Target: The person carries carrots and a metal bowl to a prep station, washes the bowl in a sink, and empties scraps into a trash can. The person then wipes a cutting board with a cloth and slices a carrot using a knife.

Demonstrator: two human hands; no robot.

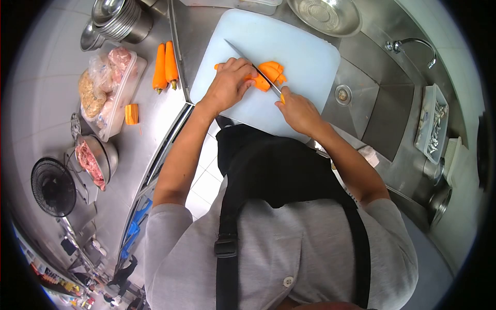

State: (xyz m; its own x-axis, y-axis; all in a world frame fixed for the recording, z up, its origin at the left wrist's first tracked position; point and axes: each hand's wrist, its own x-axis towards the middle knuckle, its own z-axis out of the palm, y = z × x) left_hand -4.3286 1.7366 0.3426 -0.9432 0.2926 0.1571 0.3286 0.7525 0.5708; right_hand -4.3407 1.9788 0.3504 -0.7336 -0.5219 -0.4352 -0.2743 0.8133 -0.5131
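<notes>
On a white cutting board (pixel 305 57) lie sliced orange carrot pieces (pixel 271 70). My left hand (pixel 227 85) is closed over a carrot (pixel 216 66), whose end pokes out on the far side of the fingers; most of it is hidden. My right hand (pixel 300 111) grips a kitchen knife (pixel 242 54) by its yellow handle. The blade runs diagonally across the board, close beside my left fingertips, with cut carrot on its right side. Whether the edge touches the board cannot be made out.
Left, two whole carrots (pixel 165 66), a carrot chunk (pixel 132 114), a plastic tub (pixel 118 106) of bagged meat and a metal bowl (pixel 107 155) with raw meat stand on the steel counter. Right are a sink (pixel 356 103) and faucet (pixel 413 42). A metal basin (pixel 330 15) sits beyond the board.
</notes>
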